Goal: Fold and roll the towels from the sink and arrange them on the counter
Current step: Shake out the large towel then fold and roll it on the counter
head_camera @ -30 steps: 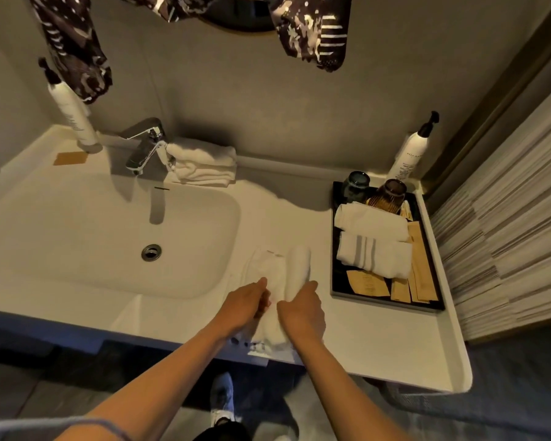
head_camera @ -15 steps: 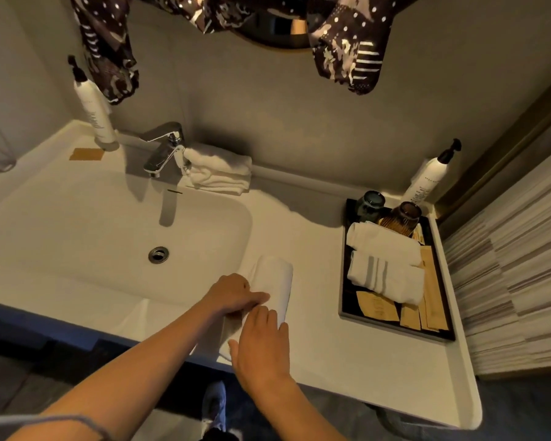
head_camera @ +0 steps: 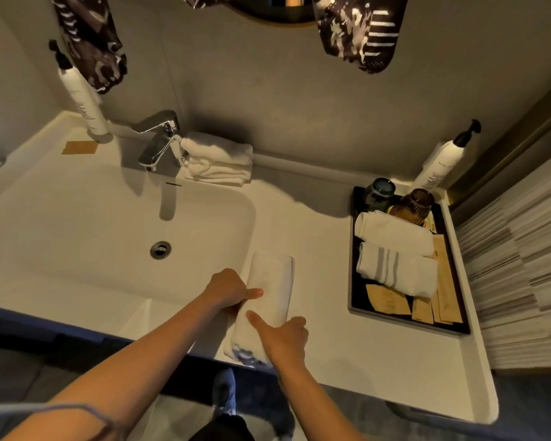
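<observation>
The towel [head_camera: 268, 300] is pinned beside the sink [head_camera: 109, 224] by the left hand [head_camera: 226, 289] and right hand [head_camera: 283, 340], neither grip closed around it, so its end overhanging the worktop [head_camera: 379, 361] edge could be dragged off if pressure is eased.

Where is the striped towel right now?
In the head view, the striped towel lies rolled on the black tray at the counter's right, just in front of a plain white rolled towel.

White counter [head_camera: 379, 361]: towels [head_camera: 269, 300], perhaps tray [head_camera: 352, 281]
</observation>
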{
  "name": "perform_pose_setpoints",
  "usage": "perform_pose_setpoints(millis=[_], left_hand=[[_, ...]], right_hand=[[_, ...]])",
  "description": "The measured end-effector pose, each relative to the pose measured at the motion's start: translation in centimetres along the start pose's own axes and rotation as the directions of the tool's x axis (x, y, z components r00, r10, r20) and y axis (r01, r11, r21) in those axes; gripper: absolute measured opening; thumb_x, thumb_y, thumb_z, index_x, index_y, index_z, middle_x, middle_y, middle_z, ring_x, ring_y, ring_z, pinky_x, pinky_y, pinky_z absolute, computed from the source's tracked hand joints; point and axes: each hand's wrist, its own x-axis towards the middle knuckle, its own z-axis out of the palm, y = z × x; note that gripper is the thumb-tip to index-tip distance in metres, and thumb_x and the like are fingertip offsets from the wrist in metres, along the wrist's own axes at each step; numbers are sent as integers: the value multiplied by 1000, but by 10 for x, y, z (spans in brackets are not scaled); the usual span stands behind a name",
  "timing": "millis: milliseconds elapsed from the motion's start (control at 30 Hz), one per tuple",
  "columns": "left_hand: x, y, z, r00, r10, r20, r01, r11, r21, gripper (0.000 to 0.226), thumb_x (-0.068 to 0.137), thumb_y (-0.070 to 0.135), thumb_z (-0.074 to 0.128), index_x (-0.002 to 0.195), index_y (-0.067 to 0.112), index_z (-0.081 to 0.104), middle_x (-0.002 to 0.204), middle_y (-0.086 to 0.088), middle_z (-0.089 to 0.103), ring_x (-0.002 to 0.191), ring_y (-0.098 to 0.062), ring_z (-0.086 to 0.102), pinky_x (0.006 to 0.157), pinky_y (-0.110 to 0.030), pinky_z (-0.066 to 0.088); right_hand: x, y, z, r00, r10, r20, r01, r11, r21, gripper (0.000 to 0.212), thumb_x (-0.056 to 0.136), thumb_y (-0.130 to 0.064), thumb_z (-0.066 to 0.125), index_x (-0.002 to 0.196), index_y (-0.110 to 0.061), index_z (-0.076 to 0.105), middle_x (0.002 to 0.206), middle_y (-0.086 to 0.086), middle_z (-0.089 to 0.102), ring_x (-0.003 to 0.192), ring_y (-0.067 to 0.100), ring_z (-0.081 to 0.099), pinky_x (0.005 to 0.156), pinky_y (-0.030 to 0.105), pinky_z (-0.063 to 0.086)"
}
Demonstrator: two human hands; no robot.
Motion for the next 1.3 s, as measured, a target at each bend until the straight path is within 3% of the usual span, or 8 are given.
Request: perform_pose_setpoints(millis=[133,400,633,733,867,1000,1133,1300], left_hand=[[1,-1,2,1000,10,-24,-10,1000,0,53,81,52,73,57,16,42,56,2,49,55,-13,48,53,-25,34],[12,-5,0,1000,-3,6,3,999,43,54,72,60,76,70,11,53,77,-7,65,82,-27,64,66,-31,44],[-5,-29,7,988,-151,9,150,966,-210,139,31,98,58,122,-7,57,110,-16,71,91,-26,68,59,-23,44],[-18,-25,7,994,-105,34,110,939,-325,129,44,98,54,117,-9,60,100,-17,74,74,-21,67,57,-23,46],[-37,-2,8,922,32,386,301,570,-764,105,58,82,71,129,6,57,113,-14,73,103,-28,70,95,-39,54],[-43,18,-16,884,216,414,343,299,-890,71,78,48,78,128,2,57,120,-24,68,115,-35,64,106,-47,46],[-14,33,-49,941,239,240,150,341,-928,65,80,36,80,131,5,56,118,-18,70,111,-32,67,100,-46,51],[37,42,-70,989,96,112,36,576,-816,67,73,47,80,126,11,60,107,-9,74,98,-25,71,83,-38,60]], right_hand=[[-1,-2,11,996,6,91,-6,1000,-9,128,39,-78,68,141,-13,26,140,5,44,124,25,50,99,40,47],[-12,-16,28,994,-12,-112,-17,967,-255,95,59,-66,71,129,-18,28,129,3,48,111,25,58,91,41,54],[2,-23,-3,995,6,95,5,993,-114,79,61,-41,80,119,-14,34,127,6,51,109,25,59,89,34,51],[5,-26,-10,989,22,147,-35,995,89,90,51,-41,83,124,-12,40,123,8,55,106,25,59,93,39,52],[3,-39,-24,975,-15,223,-58,947,317,68,75,-21,82,132,-5,47,125,10,58,109,24,57,92,29,45],[3,-54,-35,910,-201,363,44,917,396,42,88,-10,68,128,-14,57,128,9,63,108,20,64,89,28,49],[25,-71,-45,885,-267,381,113,917,382,57,84,-8,72,134,-17,47,126,4,61,112,17,60,81,23,54],[57,-99,-57,883,-252,396,202,966,163,79,51,-46,88,118,-25,52,117,1,64,103,14,63,73,23,53]])
